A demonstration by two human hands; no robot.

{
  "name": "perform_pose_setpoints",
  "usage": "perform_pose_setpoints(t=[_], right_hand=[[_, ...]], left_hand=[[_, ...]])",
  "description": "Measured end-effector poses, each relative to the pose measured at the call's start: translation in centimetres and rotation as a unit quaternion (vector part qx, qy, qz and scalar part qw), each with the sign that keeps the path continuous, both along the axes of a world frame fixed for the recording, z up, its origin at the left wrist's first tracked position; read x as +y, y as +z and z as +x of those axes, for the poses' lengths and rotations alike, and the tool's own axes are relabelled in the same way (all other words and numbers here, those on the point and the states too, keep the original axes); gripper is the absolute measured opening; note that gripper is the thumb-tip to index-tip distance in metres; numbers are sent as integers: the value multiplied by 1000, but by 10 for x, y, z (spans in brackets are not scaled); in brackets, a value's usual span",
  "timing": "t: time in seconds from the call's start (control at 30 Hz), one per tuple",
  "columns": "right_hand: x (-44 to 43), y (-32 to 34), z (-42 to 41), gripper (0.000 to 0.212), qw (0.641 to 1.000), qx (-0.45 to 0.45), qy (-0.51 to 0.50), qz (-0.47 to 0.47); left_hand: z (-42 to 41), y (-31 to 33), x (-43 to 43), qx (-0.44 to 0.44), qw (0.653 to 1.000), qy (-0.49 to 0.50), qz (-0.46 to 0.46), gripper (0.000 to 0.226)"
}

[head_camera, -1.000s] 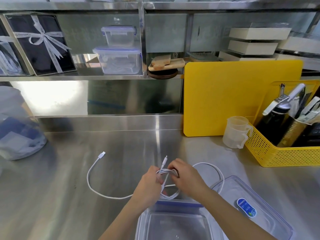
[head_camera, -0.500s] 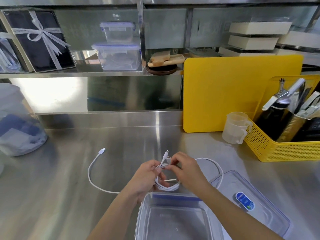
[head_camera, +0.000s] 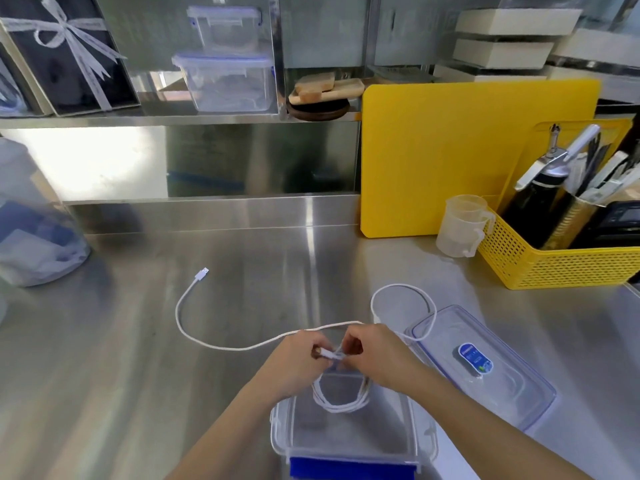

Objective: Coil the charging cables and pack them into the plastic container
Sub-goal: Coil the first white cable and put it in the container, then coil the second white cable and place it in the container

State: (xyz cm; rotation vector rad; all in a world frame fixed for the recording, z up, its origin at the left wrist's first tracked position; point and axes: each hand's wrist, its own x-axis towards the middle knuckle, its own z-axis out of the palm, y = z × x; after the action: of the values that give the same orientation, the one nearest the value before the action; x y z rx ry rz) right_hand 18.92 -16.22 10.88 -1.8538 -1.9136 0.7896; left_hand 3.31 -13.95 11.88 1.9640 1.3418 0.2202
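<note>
My left hand (head_camera: 299, 360) and my right hand (head_camera: 375, 351) meet over the far end of the clear plastic container (head_camera: 282, 431), both pinching a coiled white cable (head_camera: 341, 400). Its loops hang down into the container's mouth, and one plug sticks out between my fingers. A second white charging cable (head_camera: 214, 344) lies uncoiled on the steel counter. It runs from a USB plug (head_camera: 202, 274) at the left, passes behind my hands, and loops onto the lid at the right. The container's clear lid (head_camera: 498, 382), with a blue sticker, lies flat to the right.
A yellow cutting board (head_camera: 460, 157) leans on the back wall. A yellow basket (head_camera: 561, 261) of bottles and a clear measuring cup (head_camera: 459, 226) stand at the right. A large clear jar (head_camera: 31, 220) is at the left. Shelf above holds stacked containers (head_camera: 225, 77).
My hands have drawn back toward me with the coil, from above the counter to over the container. The coil now hangs into the container. The loose cable stays on the counter.
</note>
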Motion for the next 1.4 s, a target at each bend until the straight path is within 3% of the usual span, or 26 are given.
perform_pose_setpoints(t=[0.1,0.23,0.47,0.67,0.77,0.9,0.97,1.03,1.17,1.3,1.4], right_hand=[[-10,-14,-6,13,1000,-9,3,-25],[-18,-30,-17,15,998,-42,2,-38],[-20,-57,-27,15,996,-75,14,-47],[-17,-44,-19,13,984,-138,88,-71],[-6,-20,-9,6,981,-121,130,-76],[15,15,9,12,995,-51,86,-16],[28,20,17,16,998,-54,29,31],[41,14,22,22,996,-77,-6,53],[58,-13,24,42,990,-142,18,-7],[65,-38,26,28,972,-224,39,-62],[70,-42,30,18,971,-230,11,-69]], left_hand=[[1,-9,-10,106,993,-32,43,14],[7,-26,-22,250,959,-85,105,27],[14,-50,-30,362,904,-155,166,34],[15,-38,-24,353,918,-155,94,34],[12,-15,-6,276,949,-144,49,33],[14,14,26,161,974,-70,146,26],[16,11,43,103,971,-29,212,24],[20,-3,58,81,973,-27,213,30],[25,-42,82,132,983,-69,104,50],[24,-63,89,219,973,-70,32,38],[24,-60,92,244,967,-56,38,27]])
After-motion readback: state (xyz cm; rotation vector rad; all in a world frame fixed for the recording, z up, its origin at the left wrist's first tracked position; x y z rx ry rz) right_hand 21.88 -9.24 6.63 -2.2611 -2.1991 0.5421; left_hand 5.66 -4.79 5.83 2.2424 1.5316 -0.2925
